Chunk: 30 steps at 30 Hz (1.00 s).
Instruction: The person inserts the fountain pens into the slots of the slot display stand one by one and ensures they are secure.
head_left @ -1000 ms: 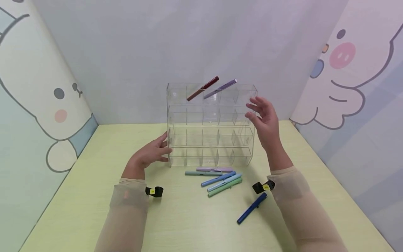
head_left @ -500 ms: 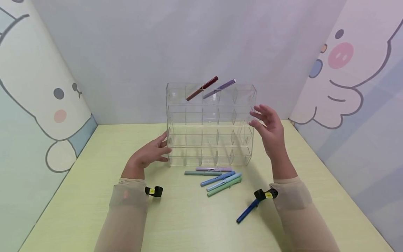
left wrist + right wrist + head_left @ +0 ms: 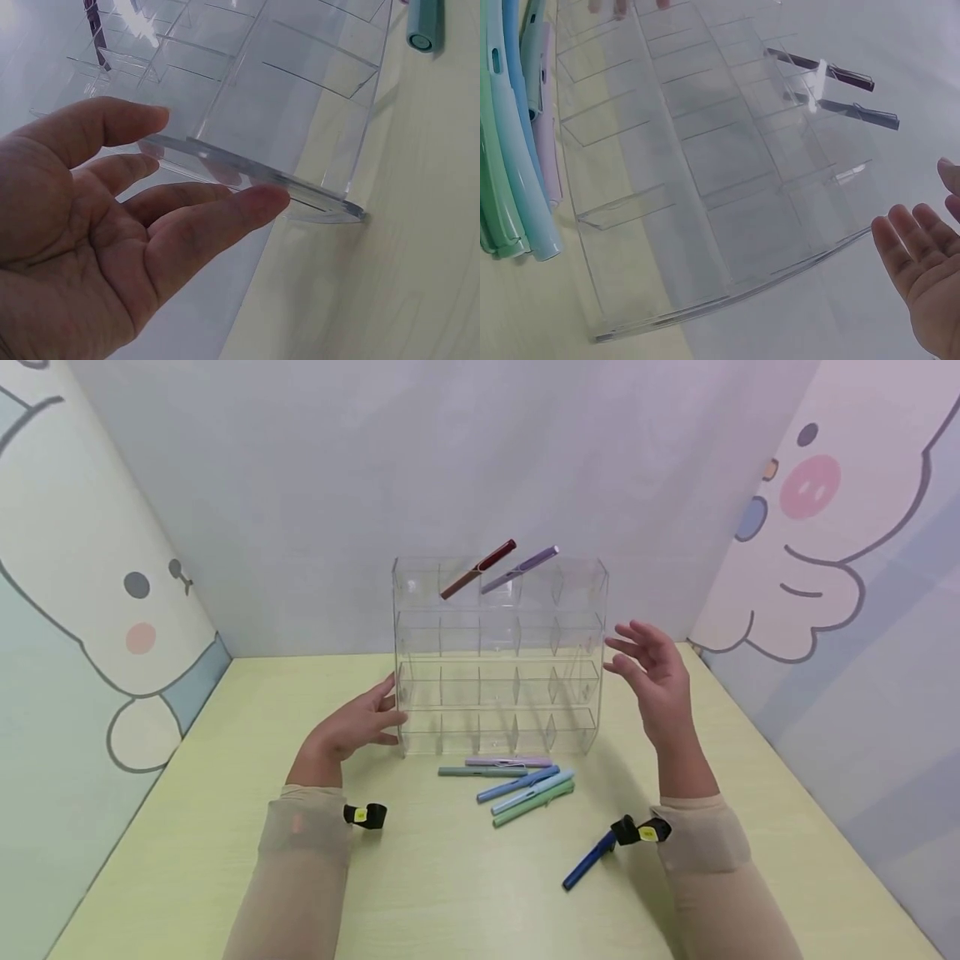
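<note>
A clear acrylic rack [image 3: 498, 693] with several rows of small compartments stands upright on the table. At its left side, my left hand [image 3: 358, 720] rests its spread fingertips [image 3: 259, 201] against the side panel's edge. My right hand [image 3: 660, 689] is raised just right of the rack, fingers loosely bent and holding nothing. In the top row, a dark red pen [image 3: 480, 568] and a purple pen [image 3: 521, 568] lean to the right, their upper ends sticking out. Both also show in the right wrist view, the red pen [image 3: 817, 69] beyond the purple pen [image 3: 859, 114].
Before the rack lie a lilac pen [image 3: 510, 762], a grey-green pen [image 3: 480, 772], a blue pen [image 3: 517, 784], a light blue pen [image 3: 532, 792] and a green pen [image 3: 532, 803]. A dark blue pen [image 3: 587, 862] lies nearer, partly under the right wrist camera [image 3: 624, 830]. Cartoon-printed walls enclose the table.
My right hand has moved down and to the right, away from the rack's upper right corner. The left hand stays at the rack's left side, and the pens stay put.
</note>
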Available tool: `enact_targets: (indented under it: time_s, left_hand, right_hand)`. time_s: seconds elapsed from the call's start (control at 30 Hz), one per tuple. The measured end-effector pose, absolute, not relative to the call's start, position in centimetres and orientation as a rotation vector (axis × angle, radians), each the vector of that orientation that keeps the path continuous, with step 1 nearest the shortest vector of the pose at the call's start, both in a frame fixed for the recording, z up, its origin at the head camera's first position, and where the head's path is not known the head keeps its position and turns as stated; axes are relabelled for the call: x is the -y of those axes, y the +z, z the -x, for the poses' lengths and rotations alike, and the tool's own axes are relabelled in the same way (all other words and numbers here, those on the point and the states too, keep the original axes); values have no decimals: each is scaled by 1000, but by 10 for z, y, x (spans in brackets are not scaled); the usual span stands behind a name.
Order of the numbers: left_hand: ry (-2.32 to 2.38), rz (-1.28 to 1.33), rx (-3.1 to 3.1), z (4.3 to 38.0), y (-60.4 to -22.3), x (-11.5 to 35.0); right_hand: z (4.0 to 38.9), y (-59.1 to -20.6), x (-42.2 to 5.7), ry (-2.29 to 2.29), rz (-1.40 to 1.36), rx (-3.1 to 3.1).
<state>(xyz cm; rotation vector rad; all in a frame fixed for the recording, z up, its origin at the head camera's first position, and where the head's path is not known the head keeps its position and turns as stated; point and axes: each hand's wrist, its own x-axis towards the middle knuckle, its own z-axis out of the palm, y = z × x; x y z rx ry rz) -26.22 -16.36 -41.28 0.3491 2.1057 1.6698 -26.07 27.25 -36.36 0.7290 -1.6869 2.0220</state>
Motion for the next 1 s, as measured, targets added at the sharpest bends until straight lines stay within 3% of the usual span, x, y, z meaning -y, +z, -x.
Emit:
enact_targets:
  time_s: [0.3, 0.6, 1.0]
  left_hand:
    - [1665, -339, -2110, 262, -413, 165]
    - [1667, -330, -2113, 262, -412, 163]
    - [1666, -334, -2101, 264, -411, 162]
  right_hand:
    - [254, -357, -290, 1924, -695, 1971]
    - [237, -339, -305, 1263, -598, 2872]
    - [218, -329, -301, 859, -699, 3260]
